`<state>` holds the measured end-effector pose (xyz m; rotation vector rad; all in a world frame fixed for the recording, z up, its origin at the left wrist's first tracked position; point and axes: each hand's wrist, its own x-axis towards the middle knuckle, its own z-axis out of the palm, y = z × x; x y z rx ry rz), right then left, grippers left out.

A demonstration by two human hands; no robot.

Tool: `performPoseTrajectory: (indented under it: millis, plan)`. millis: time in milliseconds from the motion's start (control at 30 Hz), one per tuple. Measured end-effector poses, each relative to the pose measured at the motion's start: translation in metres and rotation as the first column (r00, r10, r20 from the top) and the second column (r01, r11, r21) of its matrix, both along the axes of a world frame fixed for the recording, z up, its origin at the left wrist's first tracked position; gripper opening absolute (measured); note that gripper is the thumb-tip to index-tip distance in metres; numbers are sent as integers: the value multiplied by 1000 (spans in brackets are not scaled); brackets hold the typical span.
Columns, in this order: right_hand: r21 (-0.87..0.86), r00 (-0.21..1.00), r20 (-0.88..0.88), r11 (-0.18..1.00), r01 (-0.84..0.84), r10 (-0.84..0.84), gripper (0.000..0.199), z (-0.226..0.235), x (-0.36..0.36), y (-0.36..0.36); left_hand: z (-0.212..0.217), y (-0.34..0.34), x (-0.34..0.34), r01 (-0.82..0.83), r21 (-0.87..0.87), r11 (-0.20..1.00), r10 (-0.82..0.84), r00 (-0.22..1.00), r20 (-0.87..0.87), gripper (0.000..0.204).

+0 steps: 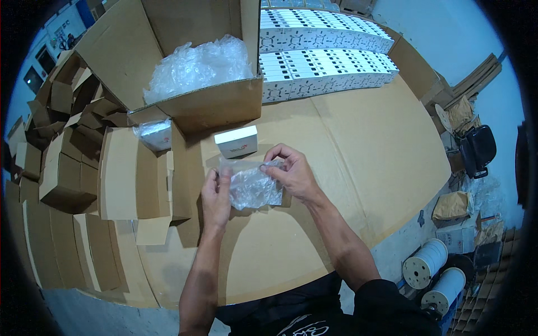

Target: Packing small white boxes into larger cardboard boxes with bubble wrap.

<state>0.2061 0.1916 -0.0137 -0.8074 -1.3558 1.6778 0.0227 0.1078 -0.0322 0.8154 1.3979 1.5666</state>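
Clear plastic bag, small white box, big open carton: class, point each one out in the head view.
clear plastic bag (pixel 255 189), head view, on its crinkled middle between the hands.
small white box (pixel 236 136), head view, on its top face.
big open carton (pixel 218 103), head view, on its front wall.

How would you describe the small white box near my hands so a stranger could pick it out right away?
Start at the big open cardboard carton stuffed with clear plastic wrap. Just in front of its right corner, the small white rectangular box stands alone on the cardboard-covered table, above both hands. Unlike the stacked white boxes behind, it stands single.
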Motion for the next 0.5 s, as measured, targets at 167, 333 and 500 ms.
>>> performPoseTrajectory:
  millis: [167,333,500]
  plan:
    - [20,999,35,1000,-2,2,16,15,-1,-3,13,-4,10,-92,-18,996,85,971,-222,33]
    - [-45,979,-165,992,115,-121,17,6,10,8,17,-1,7,-168,1,986,162,951,-264,34]
    - [-97,945,-297,989,111,-135,13,3,16,15,4,1,-4,-162,66,985,171,969,-178,35]
